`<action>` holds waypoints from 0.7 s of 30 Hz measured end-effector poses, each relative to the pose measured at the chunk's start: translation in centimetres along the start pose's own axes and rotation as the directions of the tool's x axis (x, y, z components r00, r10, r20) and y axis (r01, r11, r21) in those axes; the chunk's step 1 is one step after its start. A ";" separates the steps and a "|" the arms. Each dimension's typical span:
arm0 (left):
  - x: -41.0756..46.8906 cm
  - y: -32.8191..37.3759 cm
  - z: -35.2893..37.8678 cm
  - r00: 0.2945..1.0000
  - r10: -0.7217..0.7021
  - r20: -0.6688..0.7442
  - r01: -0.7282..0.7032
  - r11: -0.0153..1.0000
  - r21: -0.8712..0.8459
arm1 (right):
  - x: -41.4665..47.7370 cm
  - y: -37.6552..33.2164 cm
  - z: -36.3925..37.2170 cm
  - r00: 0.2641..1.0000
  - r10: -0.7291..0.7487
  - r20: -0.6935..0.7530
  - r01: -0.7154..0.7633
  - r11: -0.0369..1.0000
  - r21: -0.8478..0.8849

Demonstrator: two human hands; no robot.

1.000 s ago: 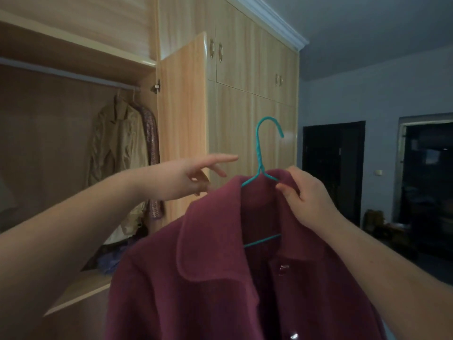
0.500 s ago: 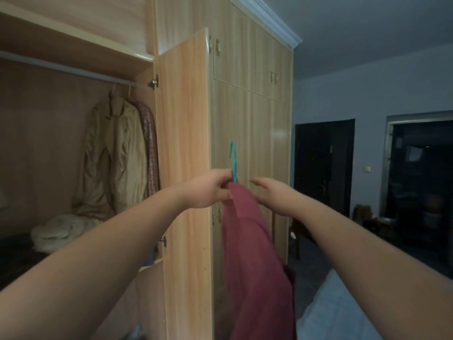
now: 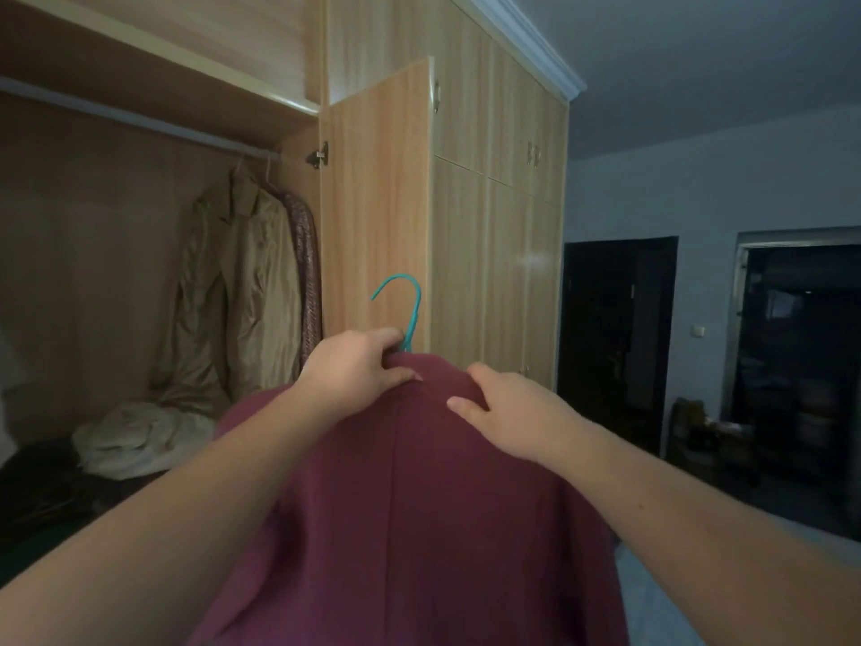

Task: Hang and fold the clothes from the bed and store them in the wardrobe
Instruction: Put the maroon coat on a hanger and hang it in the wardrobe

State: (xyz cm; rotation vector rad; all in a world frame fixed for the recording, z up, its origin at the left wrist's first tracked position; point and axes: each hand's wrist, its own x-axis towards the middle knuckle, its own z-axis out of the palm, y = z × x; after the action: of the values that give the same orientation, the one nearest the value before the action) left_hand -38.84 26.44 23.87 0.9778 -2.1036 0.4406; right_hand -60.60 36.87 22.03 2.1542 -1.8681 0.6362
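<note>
Because the maroon coat (image 3: 419, 505) is thick, soft cloth that falls in a broad drape down the lower middle of the frame, it will likely feel weighty, sag and swing. It could also slide off the thin teal hanger (image 3: 412, 314) if tipped. Its back faces the camera, held up in front of the open wardrobe door (image 3: 372, 202). The left hand (image 3: 354, 370) has its grip clamped at the base of the hook, fingers curled round the hanger's neck and thumb pressed on the collar cloth. Just right of it, the right hand (image 3: 508, 412) has its grip closed over the coat's shoulder. The stiff neck under the hook looks the surest hold, since it leaves the hook free for the rail (image 3: 140, 121) at upper left, where a beige coat (image 3: 242, 291) hangs.
</note>
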 end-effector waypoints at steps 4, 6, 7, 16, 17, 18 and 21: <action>-2.1 -3.6 -2.5 0.998 -0.037 -0.047 0.026 0.977 -0.211 | 1.2 -2.7 2.7 0.929 -0.139 -0.344 0.093 0.985 -0.145; -3.9 -6.5 -4.0 0.992 -0.100 0.074 0.118 0.943 -0.312 | 1.9 -4.3 3.8 0.877 -0.190 -0.442 0.140 0.980 -0.143; -5.2 -7.9 -4.6 0.982 -0.123 0.143 0.163 0.932 -0.324 | 2.3 -5.1 4.3 0.850 -0.224 -0.476 0.173 0.974 -0.149; -12.6 -15.4 -7.4 0.957 -0.179 -0.228 0.241 0.928 0.284 | 8.2 -11.1 9.4 0.721 -0.399 -0.567 0.306 0.917 -0.257; -12.7 -16.1 -7.7 0.954 -0.173 -0.245 0.244 0.921 0.303 | 8.9 -11.8 10.0 0.755 -0.368 -0.542 0.300 0.930 -0.213; -12.6 -16.9 -7.9 0.951 -0.165 -0.263 0.247 0.914 0.322 | 9.7 -12.6 10.6 0.793 -0.337 -0.507 0.302 0.941 -0.154; -12.2 -19.6 -7.9 0.939 -0.200 -0.279 0.296 0.883 0.364 | 12.5 -14.7 12.2 0.882 -0.296 -0.366 0.347 0.934 0.082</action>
State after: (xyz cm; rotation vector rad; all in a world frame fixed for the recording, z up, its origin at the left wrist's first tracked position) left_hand -14.91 24.44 19.57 1.3419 -1.6749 0.8341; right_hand -42.81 22.95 18.64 2.1914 -1.2792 1.0242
